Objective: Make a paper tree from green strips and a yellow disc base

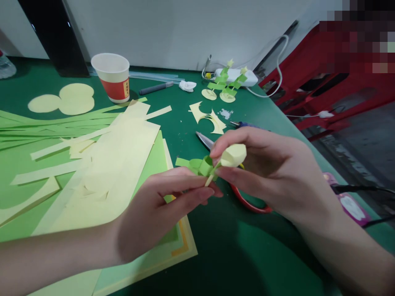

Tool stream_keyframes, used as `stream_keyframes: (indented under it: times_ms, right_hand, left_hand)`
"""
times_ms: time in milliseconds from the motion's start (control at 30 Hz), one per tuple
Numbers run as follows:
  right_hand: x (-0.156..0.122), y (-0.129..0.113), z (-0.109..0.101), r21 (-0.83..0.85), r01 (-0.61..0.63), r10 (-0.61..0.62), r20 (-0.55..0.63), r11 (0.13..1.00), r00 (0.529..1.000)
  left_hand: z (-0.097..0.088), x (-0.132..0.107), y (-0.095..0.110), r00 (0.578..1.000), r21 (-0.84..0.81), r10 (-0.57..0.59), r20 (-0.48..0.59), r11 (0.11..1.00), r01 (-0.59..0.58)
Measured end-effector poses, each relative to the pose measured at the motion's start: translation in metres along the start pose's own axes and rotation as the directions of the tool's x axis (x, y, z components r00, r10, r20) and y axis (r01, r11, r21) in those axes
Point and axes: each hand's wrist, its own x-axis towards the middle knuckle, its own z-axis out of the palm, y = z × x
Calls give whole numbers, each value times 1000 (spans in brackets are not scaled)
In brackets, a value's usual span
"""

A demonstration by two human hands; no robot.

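My left hand (173,193) pinches the thin pale stem of a small paper plant (205,165) between thumb and fingers. Curled green paper strips stick out along that stem. From the right, my right hand (265,168) grips the upper part of the same plant, close to a pale yellow paper piece (233,155) at its end. Below my right hand lie scissors (251,205) with red handles, partly covered by the hand; their blades point to the upper left. Pale cut paper scraps (208,118) rest beyond both hands.
Stacked green and yellow paper sheets (123,144) and green strips (58,125) cover the left. A paper cup (111,78), a marker (156,88) and round paper cutouts (75,98) stand or lie behind. Two finished-looking paper plants (226,84) stand by a white power strip (251,77). Red chairs (296,74) are at right.
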Motion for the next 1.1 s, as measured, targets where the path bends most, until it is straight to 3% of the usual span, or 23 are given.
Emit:
stream_keyframes:
  times_ms: [400,633,1100]
  right_hand:
    - [0,3,0,10,-13,13,-7,1000,1000]
    - [1,2,-1,19,61,-62,40,998,997]
    - [1,2,0,80,76,-81,60,994,995]
  left_hand:
    - [-2,3,-3,1000,45,-15,-9,999,15]
    - [-2,3,-3,1000,30,10,-16,999,-9]
    - [-2,3,-1,1000,59,14,6,998,-14]
